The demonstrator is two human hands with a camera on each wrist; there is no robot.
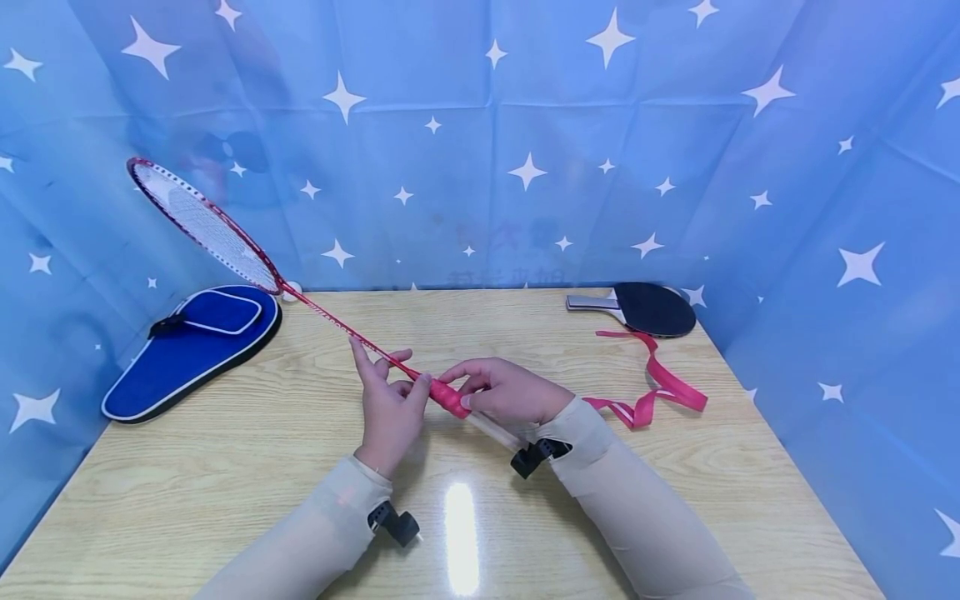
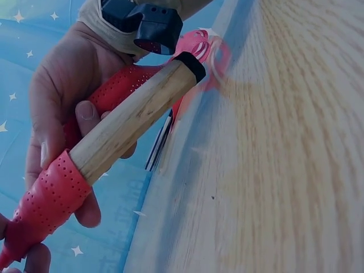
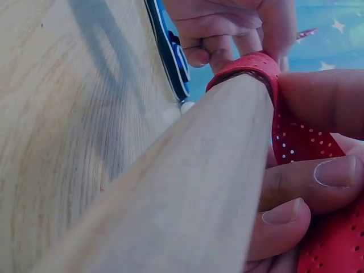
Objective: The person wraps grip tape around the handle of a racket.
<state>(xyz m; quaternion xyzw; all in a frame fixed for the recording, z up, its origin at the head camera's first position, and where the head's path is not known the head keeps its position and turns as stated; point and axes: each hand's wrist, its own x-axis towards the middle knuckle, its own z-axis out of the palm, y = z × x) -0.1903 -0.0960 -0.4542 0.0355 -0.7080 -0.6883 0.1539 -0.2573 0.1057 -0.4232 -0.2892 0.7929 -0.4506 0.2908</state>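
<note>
A red badminton racket (image 1: pixel 330 317) is held at a slant over the table, its head up at the left. My left hand (image 1: pixel 393 421) holds it near the top of the handle, thumb and fingers about the red part. Perforated red grip tape (image 2: pixel 51 196) is wound round the upper handle. Below the winding, the wooden handle (image 2: pixel 136 114) is bare down to its black end. My right hand (image 1: pixel 517 393) pinches the tape beside the handle, at the winding's lower edge. In the right wrist view, the tape (image 3: pixel 313 139) passes between the thumb and fingers.
The tape's loose tail (image 1: pixel 652 400) lies curled on the table at the right. Behind it rests a black table tennis bat (image 1: pixel 652 310). A blue bat case (image 1: pixel 187 358) lies at the left, with a white ball (image 1: pixel 291 290) near it. Starry blue cloth (image 1: pixel 480 167) hangs around the table.
</note>
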